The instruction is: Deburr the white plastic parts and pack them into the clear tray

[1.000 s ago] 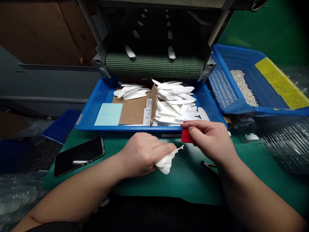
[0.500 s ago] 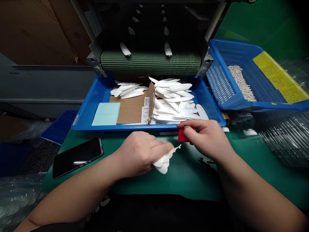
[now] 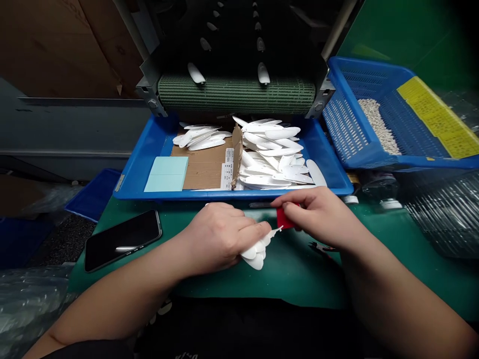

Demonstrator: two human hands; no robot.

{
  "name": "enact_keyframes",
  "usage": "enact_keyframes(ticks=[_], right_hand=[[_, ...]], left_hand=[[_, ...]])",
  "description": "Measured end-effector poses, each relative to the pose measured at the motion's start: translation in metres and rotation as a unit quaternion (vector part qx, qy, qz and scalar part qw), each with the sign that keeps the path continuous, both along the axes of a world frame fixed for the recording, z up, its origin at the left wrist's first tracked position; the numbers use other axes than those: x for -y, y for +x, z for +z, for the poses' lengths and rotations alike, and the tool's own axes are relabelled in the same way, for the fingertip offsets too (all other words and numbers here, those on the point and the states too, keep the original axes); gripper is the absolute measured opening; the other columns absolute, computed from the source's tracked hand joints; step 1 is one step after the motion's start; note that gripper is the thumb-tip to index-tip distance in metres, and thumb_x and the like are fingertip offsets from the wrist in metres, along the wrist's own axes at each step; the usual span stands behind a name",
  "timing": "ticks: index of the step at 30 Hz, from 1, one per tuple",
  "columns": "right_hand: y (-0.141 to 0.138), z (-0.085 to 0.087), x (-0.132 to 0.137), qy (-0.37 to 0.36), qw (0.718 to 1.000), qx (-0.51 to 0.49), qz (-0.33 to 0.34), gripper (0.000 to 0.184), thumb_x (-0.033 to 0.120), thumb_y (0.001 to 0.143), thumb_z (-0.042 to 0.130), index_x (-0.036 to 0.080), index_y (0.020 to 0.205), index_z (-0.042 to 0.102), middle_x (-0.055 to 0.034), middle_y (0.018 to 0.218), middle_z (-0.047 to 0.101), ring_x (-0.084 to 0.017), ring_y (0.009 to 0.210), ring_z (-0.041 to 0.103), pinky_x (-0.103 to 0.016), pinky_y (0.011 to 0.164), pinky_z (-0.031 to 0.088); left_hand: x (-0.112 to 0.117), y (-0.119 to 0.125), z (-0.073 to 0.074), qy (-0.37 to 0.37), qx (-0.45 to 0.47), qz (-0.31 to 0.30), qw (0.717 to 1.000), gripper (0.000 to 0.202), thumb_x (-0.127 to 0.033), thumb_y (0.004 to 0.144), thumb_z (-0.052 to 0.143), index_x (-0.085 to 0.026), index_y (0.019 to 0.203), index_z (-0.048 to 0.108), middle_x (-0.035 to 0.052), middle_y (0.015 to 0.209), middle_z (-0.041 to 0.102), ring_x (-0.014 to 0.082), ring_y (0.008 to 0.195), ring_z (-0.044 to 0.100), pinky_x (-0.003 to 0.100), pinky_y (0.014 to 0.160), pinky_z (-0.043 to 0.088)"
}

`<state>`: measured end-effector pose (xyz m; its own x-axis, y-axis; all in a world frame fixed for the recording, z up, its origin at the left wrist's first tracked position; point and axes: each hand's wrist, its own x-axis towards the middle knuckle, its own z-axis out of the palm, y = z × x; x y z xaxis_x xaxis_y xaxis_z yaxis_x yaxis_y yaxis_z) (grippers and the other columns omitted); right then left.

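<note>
A bunch of white oval plastic pieces (image 3: 256, 255) is gripped in my left hand (image 3: 224, 234), above the green tabletop. A thin white stem (image 3: 277, 230) sticks out from the bunch to the right. My right hand (image 3: 318, 214) pinches a small flat red piece (image 3: 285, 217) between thumb and fingers. The red piece is close by the stem's tip; whether they touch I cannot tell. Below my right hand lie small pliers (image 3: 322, 247), partly in shadow. Behind both hands, a blue tray (image 3: 243, 195) holds piles of long white oval pieces (image 3: 275, 154).
A phone (image 3: 123, 242) lies at the left. Light-blue paper (image 3: 166, 174) and cardboard (image 3: 204, 169) are in the tray. Beyond it, a green conveyor belt (image 3: 235, 94) carries white pieces. A blue basket (image 3: 374, 85) with small pale parts and clear plastic packaging (image 3: 445, 219) stand right.
My right hand has lowered the red piece slightly, bringing it closer to the stem. My left hand still grips the bunch. The whole view has shifted slightly.
</note>
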<state>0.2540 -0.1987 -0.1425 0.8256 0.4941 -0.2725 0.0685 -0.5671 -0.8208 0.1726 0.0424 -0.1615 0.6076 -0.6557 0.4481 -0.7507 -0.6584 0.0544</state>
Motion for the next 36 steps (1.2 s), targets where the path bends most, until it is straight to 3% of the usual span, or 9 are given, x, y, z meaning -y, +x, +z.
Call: enact_keyframes(ticks=[2, 7, 12, 15, 17, 22, 25, 31, 36], right_hand=[[0.001, -0.001, 0.001, -0.046, 0.997, 0.052, -0.014, 0.027, 0.027, 0.082, 0.061, 0.021, 0.096, 0.083, -0.0012, 0.078, 0.071, -0.013, 0.064, 0.061, -0.019, 0.053, 0.044], [-0.003, 0.003, -0.001, 0.099, 0.994, -0.047, 0.006, 0.037, 0.044, 0.089, 0.063, 0.017, 0.106, 0.081, -0.0021, 0.068, 0.066, -0.01, 0.049, 0.049, -0.019, 0.043, 0.037], [0.004, 0.0, 0.0, -0.07, 0.995, 0.072, 0.022, 0.026, 0.026, 0.083, 0.058, 0.025, 0.093, 0.082, 0.0039, 0.077, 0.071, -0.011, 0.06, 0.06, -0.019, 0.051, 0.042], [0.008, -0.009, 0.0, -0.048, 0.994, 0.095, 0.001, 0.03, 0.032, 0.085, 0.056, 0.028, 0.098, 0.082, 0.0049, 0.086, 0.073, -0.014, 0.071, 0.066, -0.023, 0.059, 0.046], [0.007, -0.014, -0.003, -0.012, 0.993, 0.115, 0.0, 0.033, 0.036, 0.085, 0.054, 0.028, 0.101, 0.082, 0.0051, 0.096, 0.074, -0.015, 0.084, 0.068, -0.024, 0.071, 0.049], [0.001, -0.021, -0.015, -0.028, 0.99, 0.136, 0.039, 0.043, 0.041, 0.086, 0.048, 0.026, 0.108, 0.081, 0.0048, 0.085, 0.072, -0.015, 0.068, 0.061, -0.028, 0.066, 0.043], [0.002, -0.022, -0.019, -0.025, 0.986, 0.153, 0.06, 0.044, 0.038, 0.086, 0.045, 0.024, 0.109, 0.081, 0.0042, 0.078, 0.07, -0.015, 0.063, 0.057, -0.029, 0.065, 0.04], [0.004, -0.028, -0.02, -0.001, 0.977, 0.198, 0.083, 0.041, 0.032, 0.089, 0.047, 0.024, 0.111, 0.08, 0.0041, 0.075, 0.069, -0.014, 0.06, 0.056, -0.029, 0.062, 0.039], [0.004, -0.033, -0.021, 0.007, 0.973, 0.212, 0.093, 0.036, 0.028, 0.091, 0.051, 0.026, 0.112, 0.08, 0.0061, 0.081, 0.072, -0.014, 0.073, 0.065, -0.028, 0.069, 0.044]], left_hand=[[0.0, 0.0, 0.0, 0.007, -0.013, 0.005, 1.0, 0.031, -0.025, 0.091, 0.065, -0.023, 0.121, 0.062, -0.0076, 0.087, 0.073, 0.0107, 0.075, 0.066, 0.032, 0.06, 0.045], [0.001, 0.0, -0.001, 0.035, -0.017, 0.006, 0.999, 0.031, -0.021, 0.089, 0.063, -0.023, 0.119, 0.061, -0.0085, 0.084, 0.07, 0.0103, 0.071, 0.062, 0.033, 0.06, 0.041], [-0.001, 0.005, -0.003, -0.003, -0.067, 0.013, 0.998, 0.028, -0.025, 0.089, 0.064, -0.027, 0.117, 0.063, -0.0087, 0.081, 0.069, 0.01, 0.072, 0.062, 0.031, 0.062, 0.041], [-0.003, 0.007, 0.0, -0.133, -0.126, 0.048, 0.982, 0.019, -0.026, 0.09, 0.064, -0.027, 0.109, 0.067, -0.0078, 0.08, 0.071, 0.0066, 0.069, 0.061, 0.026, 0.064, 0.043], [-0.003, 0.008, 0.002, -0.263, -0.214, 0.096, 0.936, 0.015, -0.026, 0.088, 0.066, -0.026, 0.103, 0.07, -0.005, 0.085, 0.074, 0.0067, 0.072, 0.065, 0.021, 0.067, 0.048], [-0.007, 0.012, 0.007, -0.585, -0.407, 0.159, 0.684, 0.034, -0.042, 0.081, 0.079, -0.023, 0.104, 0.064, 0.004, 0.093, 0.079, 0.0213, 0.076, 0.076, 0.03, 0.069, 0.065], [-0.023, 0.024, 0.019, -0.638, -0.322, 0.216, 0.666, 0.037, -0.044, 0.075, 0.084, -0.018, 0.096, 0.066, 0.0064, 0.087, 0.079, 0.0202, 0.067, 0.073, 0.027, 0.062, 0.063], [-0.088, 0.084, 0.061, -0.355, -0.138, 0.44, 0.813, 0.019, -0.037, 0.076, 0.07, -0.023, 0.089, 0.067, 0.0018, 0.092, 0.077, 0.0204, 0.085, 0.071, 0.024, 0.066, 0.052], [-0.144, 0.133, 0.068, -0.086, -0.14, 0.565, 0.808, 0.021, -0.037, 0.078, 0.06, -0.027, 0.097, 0.061, 0.0067, 0.108, 0.074, 0.0292, 0.1, 0.068, 0.038, 0.085, 0.055]])
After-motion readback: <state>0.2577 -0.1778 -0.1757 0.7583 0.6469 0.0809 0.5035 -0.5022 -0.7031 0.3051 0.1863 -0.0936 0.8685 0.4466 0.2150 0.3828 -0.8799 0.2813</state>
